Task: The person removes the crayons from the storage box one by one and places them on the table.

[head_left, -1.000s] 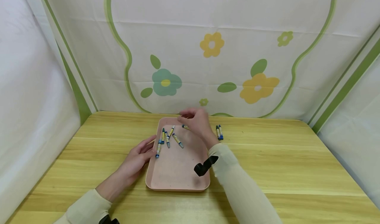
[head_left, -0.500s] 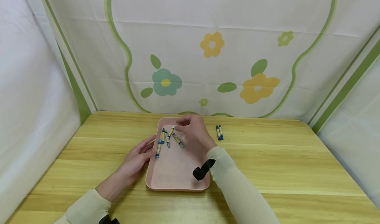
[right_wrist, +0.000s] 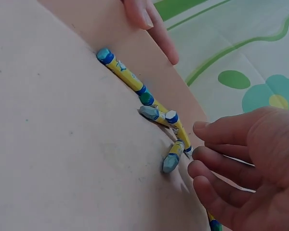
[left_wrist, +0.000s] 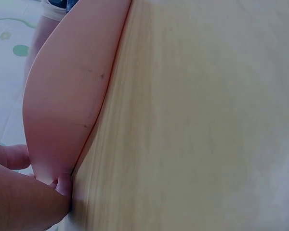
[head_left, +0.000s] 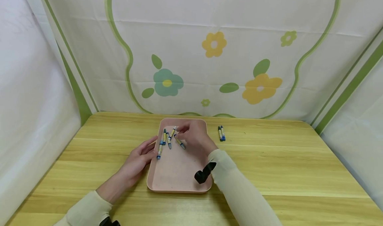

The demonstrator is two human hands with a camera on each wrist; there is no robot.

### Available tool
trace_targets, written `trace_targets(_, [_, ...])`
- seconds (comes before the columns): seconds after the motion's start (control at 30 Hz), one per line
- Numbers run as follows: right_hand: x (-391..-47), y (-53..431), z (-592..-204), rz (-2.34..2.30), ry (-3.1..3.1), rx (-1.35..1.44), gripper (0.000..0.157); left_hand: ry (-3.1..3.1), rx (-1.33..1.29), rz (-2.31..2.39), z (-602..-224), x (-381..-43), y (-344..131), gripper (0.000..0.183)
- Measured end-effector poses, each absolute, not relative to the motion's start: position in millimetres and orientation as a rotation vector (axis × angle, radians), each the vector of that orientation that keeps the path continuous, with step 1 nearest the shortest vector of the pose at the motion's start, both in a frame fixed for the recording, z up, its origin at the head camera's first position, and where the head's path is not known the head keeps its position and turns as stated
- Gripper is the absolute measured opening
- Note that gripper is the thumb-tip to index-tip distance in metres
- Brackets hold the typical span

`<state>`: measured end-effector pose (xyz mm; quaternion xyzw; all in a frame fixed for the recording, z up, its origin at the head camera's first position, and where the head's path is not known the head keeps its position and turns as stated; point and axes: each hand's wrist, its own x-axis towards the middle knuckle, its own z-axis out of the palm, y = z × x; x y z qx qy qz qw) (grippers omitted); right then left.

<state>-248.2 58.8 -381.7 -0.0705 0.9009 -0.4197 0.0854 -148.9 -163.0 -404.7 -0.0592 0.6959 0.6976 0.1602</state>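
Observation:
A pink tray [head_left: 176,176] lies on the table, with several crayons in yellow wrappers bunched along its left and far part. My left hand [head_left: 136,161] grips the tray's left side, thumb over the rim and fingers along the outer wall. Over the far right part of the tray is my right hand [head_left: 194,134], its fingers loosely bent with nothing held. In the right wrist view its fingertips are right beside a grey-blue crayon [right_wrist: 172,160] and a white-ended crayon [right_wrist: 180,130]. Another crayon [right_wrist: 214,224] is partly hidden below that hand.
Two dark crayons [head_left: 221,133] lie side by side on the wooden table [head_left: 284,166], right of the tray. Behind the table hangs a white curtain [head_left: 191,53] with printed flowers, and more white cloth stands at both sides.
My right hand has moved nearer to me over the tray, coming close beside the crayon bunch. It now covers the crayon seen under it a second ago. The left hand stays put.

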Motion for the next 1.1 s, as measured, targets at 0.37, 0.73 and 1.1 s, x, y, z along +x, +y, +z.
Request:
trace_targets(0.37, [-249.1, 57.4, -384.8, -1.046, 2.773, -0.312, 0.015, 1.989, -0.166, 1.990, -403.9, -148.9, -163.6, 0.062])
trace_targets(0.73, [-250.3, 57.0, -386.7, -1.008, 2.799, -0.269, 0.014, 1.989, -0.168, 1.990, -404.7, -149.3, -163.1, 0.062])
trace_targets(1.1, [-249.6, 55.7, -385.0, -0.956, 2.797, -0.278, 0.010, 1.985, -0.173, 1.988, -404.3, -150.0, -162.9, 0.062])
